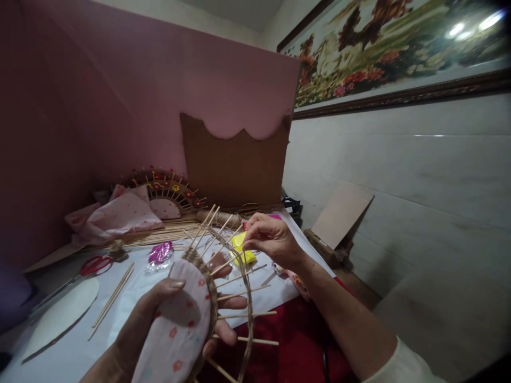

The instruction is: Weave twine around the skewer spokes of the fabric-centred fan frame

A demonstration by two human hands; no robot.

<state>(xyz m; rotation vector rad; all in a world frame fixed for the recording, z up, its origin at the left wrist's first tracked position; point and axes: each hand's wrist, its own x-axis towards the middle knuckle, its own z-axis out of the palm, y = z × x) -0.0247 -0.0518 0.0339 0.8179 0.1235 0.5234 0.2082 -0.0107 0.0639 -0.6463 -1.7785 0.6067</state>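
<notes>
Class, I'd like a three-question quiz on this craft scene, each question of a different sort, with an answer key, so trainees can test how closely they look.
1. Multiple choice: what does the left hand hold in its grip?
A. a paintbrush
B. the fabric-covered fan frame with its skewer spokes
C. a cup

2. True or false: the right hand is spread open, well away from the frame.

3. Fill the gap: the red-handled ____ lie on the table, to the left of the frame.

Key
1. B
2. False: its fingertips pinch together at the frame's outer ring.
3. scissors
</notes>
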